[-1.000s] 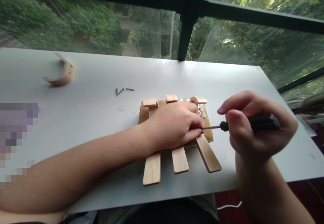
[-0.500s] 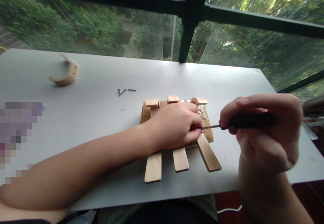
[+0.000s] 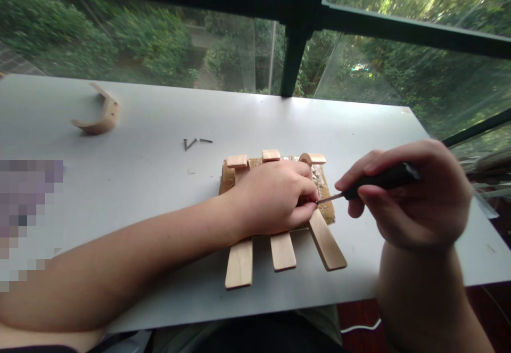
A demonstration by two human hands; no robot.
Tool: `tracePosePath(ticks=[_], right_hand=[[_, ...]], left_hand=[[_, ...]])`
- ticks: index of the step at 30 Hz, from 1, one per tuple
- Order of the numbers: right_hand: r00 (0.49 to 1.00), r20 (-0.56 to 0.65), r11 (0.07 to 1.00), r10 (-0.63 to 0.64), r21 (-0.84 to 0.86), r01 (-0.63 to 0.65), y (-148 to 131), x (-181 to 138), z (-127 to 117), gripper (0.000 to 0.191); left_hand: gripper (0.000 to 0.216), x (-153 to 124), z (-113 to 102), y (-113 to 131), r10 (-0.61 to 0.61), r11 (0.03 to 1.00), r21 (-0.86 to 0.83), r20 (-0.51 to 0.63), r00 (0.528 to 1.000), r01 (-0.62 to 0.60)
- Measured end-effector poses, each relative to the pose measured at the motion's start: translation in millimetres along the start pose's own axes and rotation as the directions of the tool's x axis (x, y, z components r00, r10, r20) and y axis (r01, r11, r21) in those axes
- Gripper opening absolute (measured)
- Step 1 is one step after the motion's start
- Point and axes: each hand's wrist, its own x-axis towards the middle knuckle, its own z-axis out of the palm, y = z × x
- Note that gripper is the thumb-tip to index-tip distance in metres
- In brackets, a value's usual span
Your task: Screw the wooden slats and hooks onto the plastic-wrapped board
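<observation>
My right hand [image 3: 419, 196] is closed around the black handle of a screwdriver [image 3: 383, 180]. The shaft slants down to the left, and its tip meets the fingertips of my left hand [image 3: 285, 193]. That hand lies across a brown, tape-wrapped block [image 3: 327, 204], its fingers pinched together at the screwdriver's tip; whatever they hold is hidden. Three curved wooden strips lie over the block: a left strip [image 3: 239, 265], a middle strip [image 3: 283, 252] and a right strip [image 3: 329, 241]. Their bent ends show at the block's far side, and the left hand covers their middles.
On the white table [image 3: 151, 113], several screws [image 3: 192, 143] lie beyond the block. Farther left stands a bent wooden piece [image 3: 106, 116] with holes. A dark-framed window [image 3: 295, 39] borders the far edge. A white cable [image 3: 361, 327] runs below the near edge.
My right hand has turned and shifted its grip on the screwdriver, and the handle end now tilts higher. My left hand stays in place on the block.
</observation>
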Motion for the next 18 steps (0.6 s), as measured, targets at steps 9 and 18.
tracePosePath(ticks=[9,18], right_hand=[[0.999,0.018,0.996,0.04,0.075,-0.042,-5.6,2.4,7.5,0.022],[0.998,0.031,0.997,0.056,0.057,-0.057,-4.4,-2.3,11.9,0.038]], left_hand=[[0.016,0.3,-0.5,-0.2,0.002,1.0,-0.004,0.003,1.0,-0.002],[0.016,0.1,-1.0,0.3,0.002,1.0,-0.011,0.001,1.0,-0.002]])
